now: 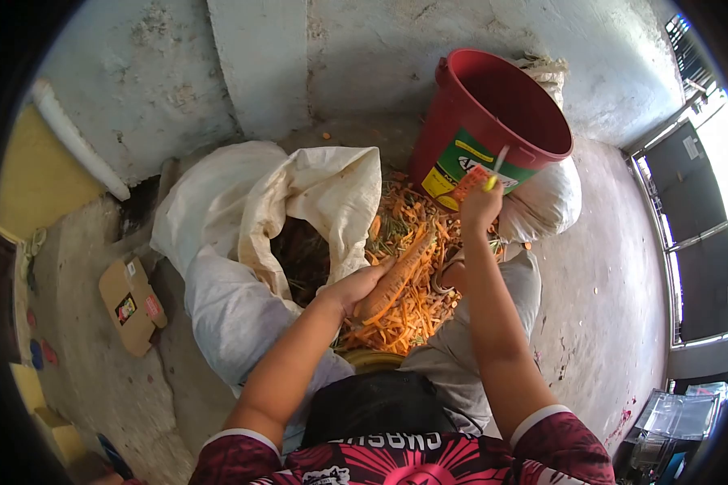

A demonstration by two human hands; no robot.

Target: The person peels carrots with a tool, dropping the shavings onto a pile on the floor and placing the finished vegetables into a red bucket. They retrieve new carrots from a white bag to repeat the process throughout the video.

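Observation:
My left hand (362, 288) is closed around the thick end of a large carrot (398, 279), which slants up and away to the right. Brighter orange shows along part of the carrot, while its lower side is duller. Raised beyond the carrot's tip, my right hand (481, 207) grips a knife (501, 158) with some yellow at its handle and a thin pale blade pointing upward. The blade is apart from the carrot. Beneath both hands lies a heap of orange carrot peelings (408, 314) mixed with green bits. An open white woven sack (352, 182) stands beside my left hand, its inside dark.
A tall red bucket (505, 121) with a green and yellow label leans behind my right hand. A stuffed white sack (552, 202) sits beside it. Flattened cardboard (132, 307) lies on the floor at left. A grey wall (364, 56) closes off the back.

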